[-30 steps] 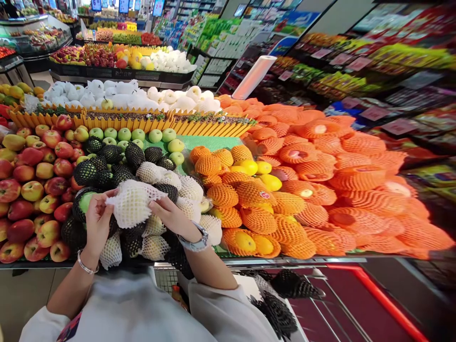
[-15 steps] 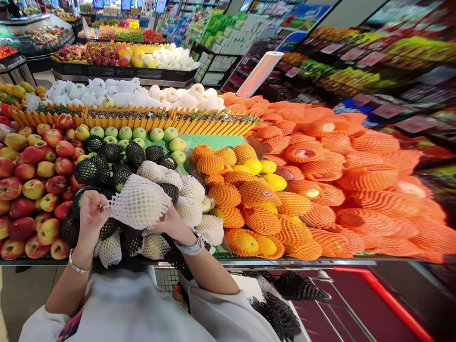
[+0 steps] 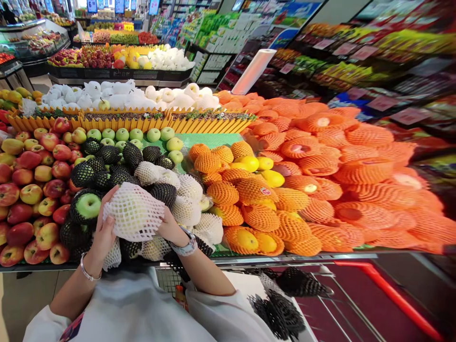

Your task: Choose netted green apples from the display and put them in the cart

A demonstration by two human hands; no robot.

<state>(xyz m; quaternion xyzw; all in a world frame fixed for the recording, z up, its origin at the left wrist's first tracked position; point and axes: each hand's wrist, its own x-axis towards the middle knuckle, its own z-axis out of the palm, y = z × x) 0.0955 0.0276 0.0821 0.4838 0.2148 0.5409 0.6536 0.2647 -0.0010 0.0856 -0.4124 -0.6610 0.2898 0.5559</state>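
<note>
Left hand point(image 3: 104, 232): forearm angled up and inward; fingers curled round the left side of the white-netted fruit point(image 3: 133, 213), thumb on its near face.
Right hand point(image 3: 170, 228): forearm angled up and leftward; holding the net's right end, fingertips partly hidden.
Fruit position: between both hands, over the front of the bench point(image 3: 285, 260).
Long axis: roughly sideways, narrower end towards the right hand.

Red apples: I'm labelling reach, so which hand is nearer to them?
Left. The left hand is right of the red apples; the right hand is farther right, across the held white-netted fruit.
</note>
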